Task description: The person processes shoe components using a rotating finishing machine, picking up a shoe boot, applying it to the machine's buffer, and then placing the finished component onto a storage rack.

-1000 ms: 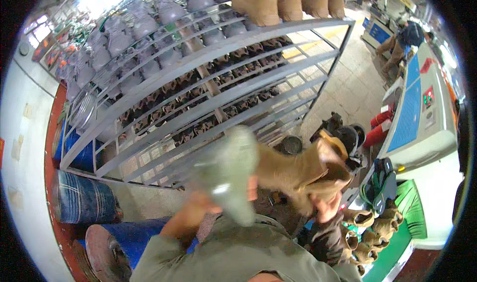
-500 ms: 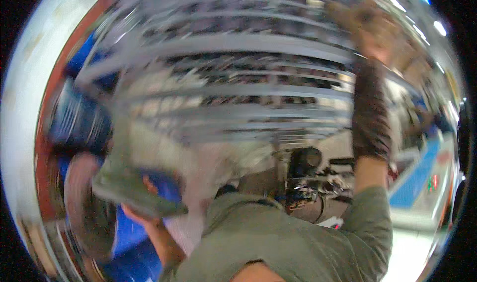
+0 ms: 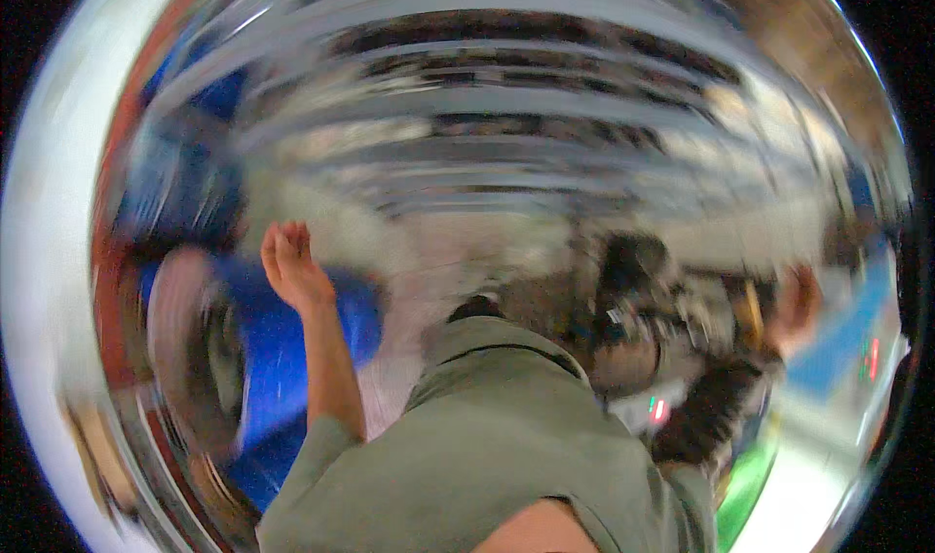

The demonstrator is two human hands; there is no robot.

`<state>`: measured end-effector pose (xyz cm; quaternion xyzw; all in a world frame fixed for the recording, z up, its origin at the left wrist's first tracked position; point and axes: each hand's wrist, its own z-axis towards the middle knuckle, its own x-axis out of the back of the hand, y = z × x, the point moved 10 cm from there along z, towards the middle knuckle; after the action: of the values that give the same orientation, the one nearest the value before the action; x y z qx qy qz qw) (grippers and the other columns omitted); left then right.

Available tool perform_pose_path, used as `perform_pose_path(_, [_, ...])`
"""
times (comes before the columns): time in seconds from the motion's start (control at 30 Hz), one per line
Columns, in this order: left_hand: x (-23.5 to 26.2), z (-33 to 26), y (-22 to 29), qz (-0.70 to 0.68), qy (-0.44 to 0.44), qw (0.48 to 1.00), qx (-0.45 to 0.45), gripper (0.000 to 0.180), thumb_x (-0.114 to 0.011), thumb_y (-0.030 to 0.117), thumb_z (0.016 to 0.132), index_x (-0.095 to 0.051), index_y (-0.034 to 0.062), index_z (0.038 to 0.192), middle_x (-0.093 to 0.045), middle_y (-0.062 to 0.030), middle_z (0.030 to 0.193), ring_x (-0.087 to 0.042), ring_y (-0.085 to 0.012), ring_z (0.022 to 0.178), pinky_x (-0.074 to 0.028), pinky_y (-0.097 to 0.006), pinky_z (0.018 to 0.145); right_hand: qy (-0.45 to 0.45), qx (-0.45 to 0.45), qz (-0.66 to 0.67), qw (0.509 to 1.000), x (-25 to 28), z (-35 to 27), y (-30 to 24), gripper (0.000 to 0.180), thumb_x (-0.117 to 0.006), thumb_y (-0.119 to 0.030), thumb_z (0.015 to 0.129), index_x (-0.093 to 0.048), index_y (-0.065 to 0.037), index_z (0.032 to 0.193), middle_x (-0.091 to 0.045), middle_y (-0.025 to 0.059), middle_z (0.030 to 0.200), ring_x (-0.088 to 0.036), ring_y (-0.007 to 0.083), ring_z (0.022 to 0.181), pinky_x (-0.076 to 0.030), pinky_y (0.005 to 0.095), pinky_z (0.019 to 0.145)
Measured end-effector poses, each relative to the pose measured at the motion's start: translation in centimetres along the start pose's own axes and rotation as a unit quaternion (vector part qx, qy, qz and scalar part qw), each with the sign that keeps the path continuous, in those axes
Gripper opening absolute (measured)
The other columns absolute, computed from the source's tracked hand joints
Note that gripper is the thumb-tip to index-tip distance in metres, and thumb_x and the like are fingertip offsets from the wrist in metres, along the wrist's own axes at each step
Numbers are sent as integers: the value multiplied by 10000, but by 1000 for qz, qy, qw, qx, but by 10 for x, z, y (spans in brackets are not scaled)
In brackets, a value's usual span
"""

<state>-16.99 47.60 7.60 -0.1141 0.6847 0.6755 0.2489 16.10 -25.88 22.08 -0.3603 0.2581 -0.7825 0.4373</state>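
Observation:
My left hand [image 3: 295, 268] is raised at the left, above a blue bin [image 3: 292, 358]. Nothing is in it, and its fingers are loosely bent and a little apart. At the right, my right hand [image 3: 794, 309] is smeared by motion, so its fingers cannot be made out. A dark sleeve [image 3: 709, 412] covers that forearm. Near the right hand is a blurred dark machine-like cluster [image 3: 638, 305] with metal parts, and the hand looks apart from it.
Grey rack shelves [image 3: 467, 105] with dark items stretch across the far side, badly blurred. On the left stand a large round pinkish-grey ring [image 3: 185, 339] and a dark blue container [image 3: 180, 188]. A blue-topped surface [image 3: 842, 334] lies at the right.
My left hand no longer holds the flat grey-green piece and has moved up. My right hand has come down from high by the shelves to the right side. The view has shifted.

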Motion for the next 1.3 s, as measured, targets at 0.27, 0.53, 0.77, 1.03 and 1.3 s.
perform_pose_path(0.27, [-124, -358, -235, 456, -831, 317, -1, 547, -725, 145, 843, -518, 20, 1333, -651, -135, 1119, -616, -263, 1054, -491, -379, 888, 212, -332, -184, 900, 230, -280, 72, 258, -737, -141, 830, -678, -56, 1067, -717, 86, 963, -692, 183, 871, -552, 332, 775])
perform_pose_path(0.53, [-69, -417, -339, 553, -821, 77, 121, 589, -723, 72, 849, -456, 31, 1373, -613, -138, 1100, -606, -219, 970, -512, -355, 852, 337, -562, -458, 601, 445, -640, 62, 416, -767, -261, 798, -635, -69, 1143, -642, 130, 1100, -667, 266, 917, -531, 375, 841])
perform_pose_path(0.77, [-145, -516, -306, 503, -851, 140, 63, 590, -720, 81, 859, -438, -2, 1370, -588, -143, 1133, -600, -207, 966, -520, -334, 850, 352, -590, -411, 599, 455, -767, 92, 280, -809, -233, 772, -684, -54, 947, -650, 112, 882, -659, 274, 842, -518, 362, 761])
perform_pose_path(1.03, [-142, -710, -274, 288, -918, 66, 264, 533, -682, 182, 913, -472, 67, 1390, -596, -84, 1259, -584, -182, 1139, -469, -340, 989, 359, -411, -435, 717, 479, -619, -25, 139, -746, -155, 849, -676, -38, 878, -618, 81, 800, -596, 193, 724, -497, 313, 692])
perform_pose_path(1.3, [-77, -914, -226, 86, -984, 158, -12, 859, -696, 406, 873, -258, 28, 1509, -340, -244, 1475, -348, -374, 1373, -285, -428, 1148, 505, -340, -235, 757, 460, -539, -130, 270, -571, -185, 996, -613, -15, 791, -554, -27, 734, -462, 65, 658, -363, 216, 593])
